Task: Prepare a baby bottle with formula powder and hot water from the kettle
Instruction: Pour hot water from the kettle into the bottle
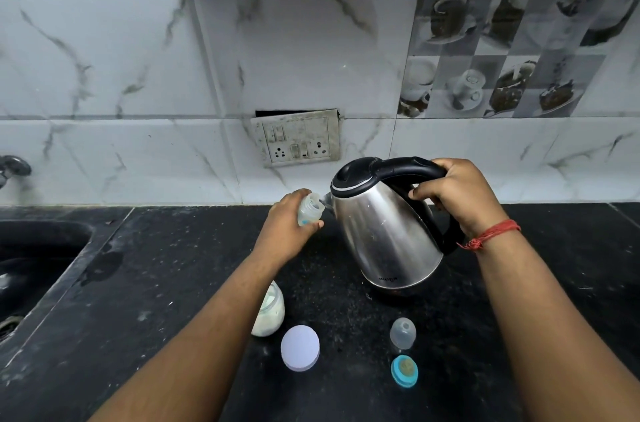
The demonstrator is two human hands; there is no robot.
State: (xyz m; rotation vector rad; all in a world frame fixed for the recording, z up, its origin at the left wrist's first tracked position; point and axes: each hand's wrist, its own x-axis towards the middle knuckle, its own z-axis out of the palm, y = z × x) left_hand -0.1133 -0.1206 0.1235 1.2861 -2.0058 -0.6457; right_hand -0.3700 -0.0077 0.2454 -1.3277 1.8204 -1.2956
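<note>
- The baby bottle [309, 212] is a small clear one, held up above the black counter [194, 266] with its open mouth tilted toward the kettle's spout [326, 200] — the two are just beside each other, perhaps touching; I cannot tell.
- The left hand [289, 226] grips the bottle, fingers wrapped behind it and the thumb pressed across its lower front, where a bit of blue shows.
- The kettle [381, 224] is shiny steel with a black lid and black handle, tipped to the left so the spout points at the bottle's mouth. Its base looks lifted off the counter, though the angle makes this hard to judge.
- The right hand [457, 195] is closed round the kettle's handle near its top; a red thread bracelet [491, 235] sits on that wrist.
- Nearer the camera, a glass jar [272, 312] of white powder stands on the counter, partly hidden behind the left forearm.
- Just right of the jar lies a round white lid [300, 348], flat on the counter.
- Further right, well apart from the lid, stand a clear domed cap [402, 333] and, just in front of it, a blue ring with a teat [404, 371].
- At the left edge the counter drops into a dark sink [31, 269] — a tap [12, 169] juts from the marble-tiled wall above it.
- On the wall behind the kettle is a grimy switch plate with sockets [297, 137].
</note>
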